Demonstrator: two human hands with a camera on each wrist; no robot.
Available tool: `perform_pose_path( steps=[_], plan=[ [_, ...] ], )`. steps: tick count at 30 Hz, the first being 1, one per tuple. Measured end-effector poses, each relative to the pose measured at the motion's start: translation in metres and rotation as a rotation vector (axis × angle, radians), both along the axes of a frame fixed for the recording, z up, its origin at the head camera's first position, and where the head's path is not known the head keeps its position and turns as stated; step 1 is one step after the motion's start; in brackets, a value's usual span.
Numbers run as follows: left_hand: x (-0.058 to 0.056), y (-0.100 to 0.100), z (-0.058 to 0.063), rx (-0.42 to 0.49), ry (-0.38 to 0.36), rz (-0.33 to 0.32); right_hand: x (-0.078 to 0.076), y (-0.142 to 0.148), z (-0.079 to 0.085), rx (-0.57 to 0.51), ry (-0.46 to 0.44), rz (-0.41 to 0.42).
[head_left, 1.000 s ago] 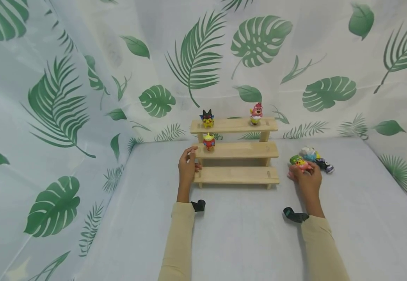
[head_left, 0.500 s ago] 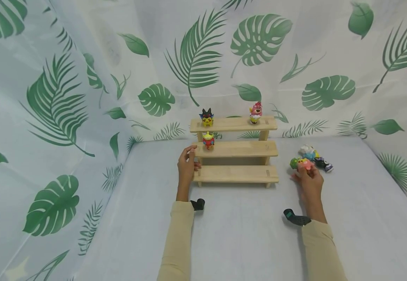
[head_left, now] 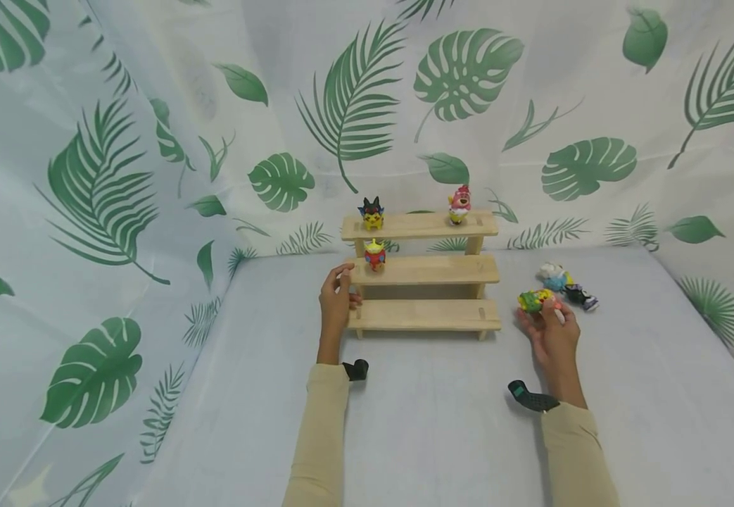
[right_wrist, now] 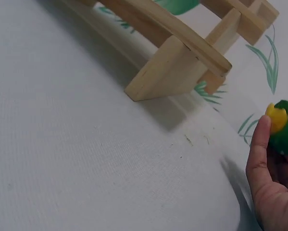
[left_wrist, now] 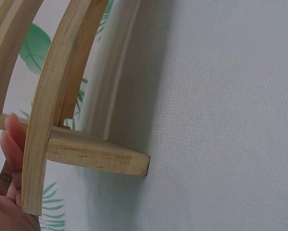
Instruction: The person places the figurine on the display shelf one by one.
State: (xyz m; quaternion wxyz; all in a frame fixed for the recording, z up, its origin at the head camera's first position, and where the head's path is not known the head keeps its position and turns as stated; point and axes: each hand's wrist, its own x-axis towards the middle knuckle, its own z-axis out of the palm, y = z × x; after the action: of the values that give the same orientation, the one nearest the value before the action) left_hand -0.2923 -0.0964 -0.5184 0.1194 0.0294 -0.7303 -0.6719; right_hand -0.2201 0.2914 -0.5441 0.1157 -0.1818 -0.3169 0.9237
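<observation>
At the left end of a three-step wooden display stand (head_left: 424, 315), my left hand (head_left: 336, 294) grips the side by the middle step. In the left wrist view its fingers (left_wrist: 13, 147) lie against the wood, partly hidden by a board (left_wrist: 47, 110). My right hand (head_left: 553, 336) holds a green, yellow and pink toy figurine (head_left: 535, 301) tilted on its side, right of the stand. The right wrist view shows its green, yellow-eared part (right_wrist: 284, 126) by the fingers. A black-and-yellow figurine (head_left: 372, 214) and a pink bear figurine (head_left: 459, 205) stand on the top step; a red-clothed figurine (head_left: 375, 255) is on the middle one.
Beyond the right hand, a white-and-blue figurine (head_left: 554, 277) and a black-and-purple figurine (head_left: 581, 297) lie on the white-covered table (head_left: 436, 422). Leaf-printed cloth (head_left: 367, 91) hangs behind the stand and along the sides.
My right hand has picked the green, yellow and pink figurine from the small pile and turned it, with its green part now facing left. The left hand keeps its place on the stand.
</observation>
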Motion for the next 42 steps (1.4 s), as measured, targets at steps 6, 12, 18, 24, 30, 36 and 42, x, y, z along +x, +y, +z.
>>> perform_pose_path(
  steps=[6,12,18,24,30,36,42],
  plan=[
    [0.0,-0.001,0.004,-0.001,0.0,-0.014,-0.002,-0.003,0.003,0.036,-0.081,-0.021],
    [-0.001,-0.004,0.007,0.011,-0.025,-0.028,-0.002,-0.004,0.007,0.095,-0.109,0.016],
    [0.012,-0.004,0.027,0.003,-0.014,-0.047,-0.001,-0.005,0.012,0.117,-0.065,0.093],
    [0.006,-0.004,0.016,0.013,-0.018,-0.031,-0.002,-0.01,0.022,0.099,0.019,0.136],
    [0.001,-0.003,0.001,-0.007,-0.009,-0.006,-0.004,-0.015,0.031,0.135,0.112,0.151],
    [-0.001,-0.005,-0.001,0.014,-0.032,-0.048,-0.007,-0.019,0.043,0.185,0.049,0.065],
    [0.0,-0.002,0.0,0.003,-0.019,-0.024,-0.011,-0.027,0.06,0.379,0.05,0.035]
  ],
)
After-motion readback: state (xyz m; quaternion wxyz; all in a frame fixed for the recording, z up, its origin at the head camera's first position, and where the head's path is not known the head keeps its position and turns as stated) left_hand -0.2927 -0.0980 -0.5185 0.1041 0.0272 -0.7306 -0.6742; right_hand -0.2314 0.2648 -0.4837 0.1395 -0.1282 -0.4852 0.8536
